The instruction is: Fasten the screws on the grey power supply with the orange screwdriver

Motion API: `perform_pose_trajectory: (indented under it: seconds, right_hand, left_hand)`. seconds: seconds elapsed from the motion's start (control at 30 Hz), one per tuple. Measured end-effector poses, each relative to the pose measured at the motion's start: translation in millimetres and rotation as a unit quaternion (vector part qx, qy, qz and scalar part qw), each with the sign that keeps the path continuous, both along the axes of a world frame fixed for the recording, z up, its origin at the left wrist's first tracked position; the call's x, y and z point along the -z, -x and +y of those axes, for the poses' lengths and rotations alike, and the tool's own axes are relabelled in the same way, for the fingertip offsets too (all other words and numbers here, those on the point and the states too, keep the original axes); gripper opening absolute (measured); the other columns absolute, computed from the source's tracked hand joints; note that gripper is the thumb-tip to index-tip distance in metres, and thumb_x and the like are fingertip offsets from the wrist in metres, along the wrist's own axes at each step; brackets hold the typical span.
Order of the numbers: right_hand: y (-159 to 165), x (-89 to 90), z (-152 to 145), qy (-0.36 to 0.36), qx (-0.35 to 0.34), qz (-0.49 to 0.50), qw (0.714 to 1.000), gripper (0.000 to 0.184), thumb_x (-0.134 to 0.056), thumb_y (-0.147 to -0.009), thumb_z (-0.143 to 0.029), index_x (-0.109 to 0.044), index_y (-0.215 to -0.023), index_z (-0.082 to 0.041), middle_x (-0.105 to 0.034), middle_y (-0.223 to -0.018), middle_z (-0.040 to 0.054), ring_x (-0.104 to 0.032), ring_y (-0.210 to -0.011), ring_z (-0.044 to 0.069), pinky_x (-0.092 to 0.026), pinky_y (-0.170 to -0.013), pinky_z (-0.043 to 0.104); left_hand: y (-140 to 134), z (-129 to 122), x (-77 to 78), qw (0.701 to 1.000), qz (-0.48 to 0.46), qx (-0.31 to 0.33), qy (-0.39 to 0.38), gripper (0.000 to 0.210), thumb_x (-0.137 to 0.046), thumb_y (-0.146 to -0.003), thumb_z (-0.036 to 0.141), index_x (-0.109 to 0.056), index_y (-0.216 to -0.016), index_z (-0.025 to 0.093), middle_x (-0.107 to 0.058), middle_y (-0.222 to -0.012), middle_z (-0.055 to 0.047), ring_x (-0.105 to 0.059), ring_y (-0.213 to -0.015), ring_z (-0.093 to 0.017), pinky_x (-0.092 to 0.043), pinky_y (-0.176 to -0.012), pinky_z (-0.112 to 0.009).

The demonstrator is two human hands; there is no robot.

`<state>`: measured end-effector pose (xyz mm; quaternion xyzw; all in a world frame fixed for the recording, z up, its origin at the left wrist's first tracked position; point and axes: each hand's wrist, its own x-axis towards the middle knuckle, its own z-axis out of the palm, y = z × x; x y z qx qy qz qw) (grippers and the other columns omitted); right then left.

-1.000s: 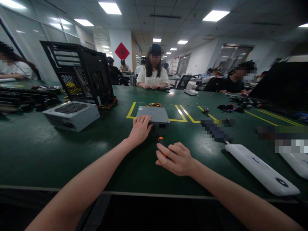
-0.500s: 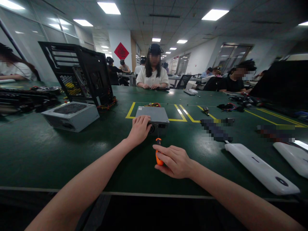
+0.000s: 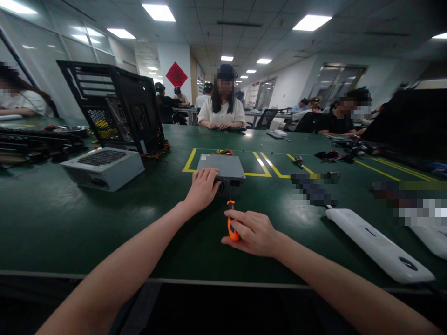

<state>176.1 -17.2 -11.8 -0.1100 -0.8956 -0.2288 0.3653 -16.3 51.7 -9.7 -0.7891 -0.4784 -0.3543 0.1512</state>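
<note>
A grey computer power supply (image 3: 226,166) lies on the green table, its socket side facing me and coloured wires behind it. My left hand (image 3: 203,186) is closed over its near left corner, fingers on top and thumb against the front. In my right hand (image 3: 254,232) is an orange and black screwdriver (image 3: 233,228), held between thumb and fingers. Its shaft points away from me at the front face of the power supply. Whether the tip sits in a screw is too small to tell.
Left stand a second power supply (image 3: 104,170) and a black computer case (image 3: 118,107). A white power bank (image 3: 380,244) with a cable lies to the right, near a blurred-out dark object (image 3: 312,188). Across the table sits a person (image 3: 223,109).
The fingers of my right hand have shifted slightly around the screwdriver handle, which has tilted a little to the right. My left hand and the power supply stay in place.
</note>
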Motion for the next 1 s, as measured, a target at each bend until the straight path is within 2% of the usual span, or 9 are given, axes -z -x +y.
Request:
perform_pose_trajectory:
  seconds: [0.13, 0.23, 0.37, 0.47, 0.6, 0.73, 0.83, 1.0]
  right_hand:
    - [-1.3, 0.3, 0.8, 0.031, -0.009, -0.002, 0.999, 0.03, -0.05, -0.082, -0.039, -0.046, -0.097, -0.013, -0.062, -0.099, 0.016, -0.062, -0.077, 0.016, -0.049, -0.061, 0.024]
    - [-2.3, -3.3, -0.3, 0.009, 0.014, -0.042, 0.999, 0.029, -0.048, -0.083, -0.031, -0.048, -0.107, -0.014, -0.06, -0.101, 0.0156, -0.062, -0.077, 0.017, -0.048, -0.059, 0.026]
    - [-1.6, -3.8, 0.5, -0.014, 0.008, -0.006, 1.0, 0.022, -0.053, -0.082, -0.032, -0.05, -0.095, -0.015, -0.061, -0.094, 0.0136, -0.061, -0.076, 0.017, -0.046, -0.056, 0.025]
    - [-1.2, -0.5, 2.0, 0.01, -0.002, 0.023, 1.0, 0.027, -0.055, -0.081, -0.037, -0.047, -0.091, -0.014, -0.063, -0.093, 0.0136, -0.062, -0.071, 0.015, -0.048, -0.055, 0.024]
    - [-1.6, -0.3, 1.4, 0.052, -0.014, 0.015, 0.998, 0.031, -0.047, -0.083, -0.04, -0.045, -0.096, -0.012, -0.061, -0.097, 0.0159, -0.063, -0.08, 0.018, -0.051, -0.06, 0.026]
    - [-0.9, -3.6, 0.7, 0.02, 0.016, -0.039, 0.999, 0.029, -0.043, -0.086, -0.032, -0.048, -0.108, -0.014, -0.06, -0.097, 0.0156, -0.061, -0.083, 0.02, -0.049, -0.06, 0.028]
    - [0.1, -2.9, 2.8, 0.009, 0.019, -0.043, 0.999, 0.028, -0.048, -0.085, -0.034, -0.051, -0.104, -0.015, -0.059, -0.099, 0.0146, -0.06, -0.083, 0.019, -0.047, -0.061, 0.028]
    - [0.0, -0.5, 4.5, 0.062, 0.012, -0.031, 0.997, 0.032, -0.05, -0.083, -0.038, -0.052, -0.1, -0.012, -0.059, -0.101, 0.0152, -0.06, -0.086, 0.019, -0.049, -0.066, 0.027]
  left_hand:
    - [-0.1, -1.7, -0.3, 1.0, -0.003, 0.007, -0.003, 0.023, -0.047, -0.082, 0.021, -0.045, -0.105, 0.019, -0.054, -0.116, -0.007, -0.044, -0.109, -0.022, -0.031, -0.092, -0.037]
    - [0.0, -2.6, -0.8, 1.0, -0.002, 0.01, 0.0, 0.024, -0.047, -0.082, 0.021, -0.045, -0.106, 0.018, -0.053, -0.117, -0.007, -0.044, -0.109, -0.022, -0.031, -0.092, -0.038]
    - [0.3, -2.5, -1.1, 1.0, -0.003, 0.01, 0.002, 0.025, -0.048, -0.082, 0.023, -0.044, -0.107, 0.018, -0.053, -0.116, -0.007, -0.045, -0.109, -0.022, -0.031, -0.092, -0.037]
    - [-0.4, -1.0, -0.6, 1.0, -0.016, 0.009, 0.004, 0.024, -0.048, -0.083, 0.025, -0.045, -0.106, 0.019, -0.054, -0.115, -0.006, -0.046, -0.108, -0.021, -0.031, -0.092, -0.036]
    - [-2.7, 2.4, -0.1, 0.999, -0.046, -0.007, 0.004, 0.014, -0.044, -0.086, 0.025, -0.046, -0.099, 0.02, -0.057, -0.11, -0.005, -0.049, -0.103, -0.019, -0.032, -0.089, -0.035]
    - [-4.3, 6.2, -0.7, 0.998, -0.061, -0.011, 0.001, 0.01, -0.046, -0.086, 0.024, -0.046, -0.095, 0.02, -0.058, -0.106, -0.003, -0.05, -0.101, -0.018, -0.032, -0.086, -0.034]
    - [-3.6, 9.4, -1.5, 0.998, -0.066, -0.009, 0.003, 0.011, -0.047, -0.085, 0.024, -0.046, -0.095, 0.021, -0.058, -0.105, -0.003, -0.05, -0.101, -0.018, -0.032, -0.087, -0.033]
    - [0.2, 13.9, -1.7, 0.997, -0.071, 0.007, 0.009, 0.011, -0.048, -0.084, 0.023, -0.047, -0.094, 0.021, -0.058, -0.104, -0.003, -0.05, -0.1, -0.017, -0.032, -0.087, -0.033]
